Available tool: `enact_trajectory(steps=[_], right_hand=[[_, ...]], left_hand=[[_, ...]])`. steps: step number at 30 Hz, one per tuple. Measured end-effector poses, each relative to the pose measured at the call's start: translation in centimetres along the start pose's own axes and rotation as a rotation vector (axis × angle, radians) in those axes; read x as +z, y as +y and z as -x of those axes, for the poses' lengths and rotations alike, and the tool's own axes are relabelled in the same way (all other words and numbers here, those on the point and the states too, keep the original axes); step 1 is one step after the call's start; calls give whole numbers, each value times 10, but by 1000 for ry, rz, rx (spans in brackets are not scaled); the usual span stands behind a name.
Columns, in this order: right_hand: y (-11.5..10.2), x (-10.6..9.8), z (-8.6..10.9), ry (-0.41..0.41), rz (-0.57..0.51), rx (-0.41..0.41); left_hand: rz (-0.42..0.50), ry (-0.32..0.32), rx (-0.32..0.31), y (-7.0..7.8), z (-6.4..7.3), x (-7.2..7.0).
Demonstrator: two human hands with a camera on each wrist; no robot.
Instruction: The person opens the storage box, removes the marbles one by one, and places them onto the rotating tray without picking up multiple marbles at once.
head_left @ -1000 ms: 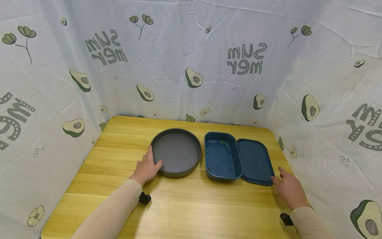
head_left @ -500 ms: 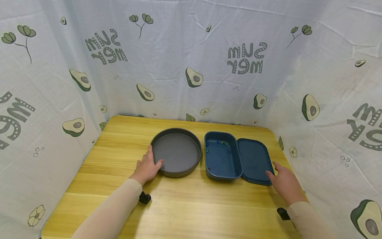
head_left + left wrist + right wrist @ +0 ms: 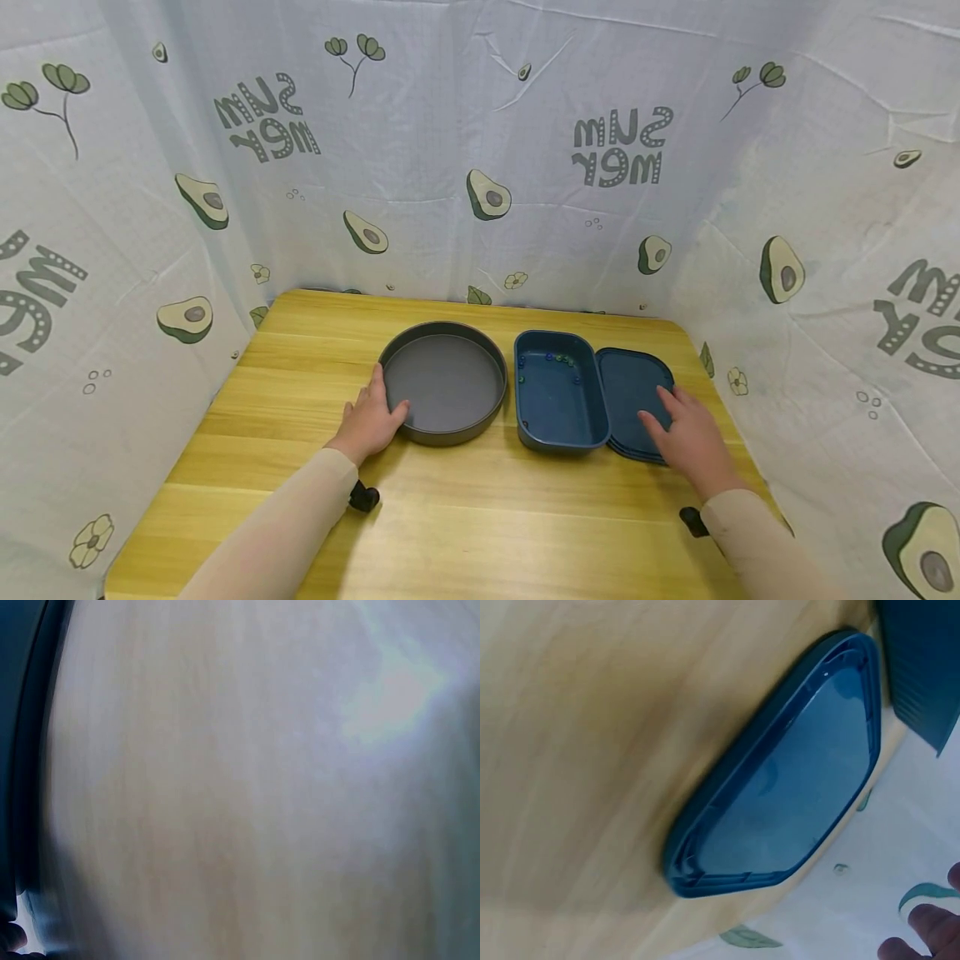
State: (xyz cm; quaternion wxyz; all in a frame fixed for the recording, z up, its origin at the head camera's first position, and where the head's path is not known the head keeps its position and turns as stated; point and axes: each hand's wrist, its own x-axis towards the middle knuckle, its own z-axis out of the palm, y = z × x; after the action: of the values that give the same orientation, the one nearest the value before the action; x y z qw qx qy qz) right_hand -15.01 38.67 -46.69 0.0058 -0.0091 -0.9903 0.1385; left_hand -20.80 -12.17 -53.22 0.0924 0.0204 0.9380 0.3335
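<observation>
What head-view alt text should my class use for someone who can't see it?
A person's left hand holds the rim of a round gray pan, while the right hand hovers near a blue lid. Between pan and lid, a blue rectangular container holds small beads on a wood-grain table.

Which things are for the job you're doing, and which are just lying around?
Probably for the job:
- gray pan, with the left hand at its rim
- blue lid, with the right hand above it
- blue box and the little balls inside

Probably just background:
- wooden table
- avocado cloth
</observation>
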Motion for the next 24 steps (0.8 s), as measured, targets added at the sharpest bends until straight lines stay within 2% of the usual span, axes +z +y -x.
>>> enact_trajectory(steps=[13, 24], right_hand=[[-30, 3, -14, -36, 48, -133], [-58, 9, -25, -58, 26, -185]], left_hand=[[6, 0, 2, -1, -1, 1], [7, -4, 1, 0, 1, 0]])
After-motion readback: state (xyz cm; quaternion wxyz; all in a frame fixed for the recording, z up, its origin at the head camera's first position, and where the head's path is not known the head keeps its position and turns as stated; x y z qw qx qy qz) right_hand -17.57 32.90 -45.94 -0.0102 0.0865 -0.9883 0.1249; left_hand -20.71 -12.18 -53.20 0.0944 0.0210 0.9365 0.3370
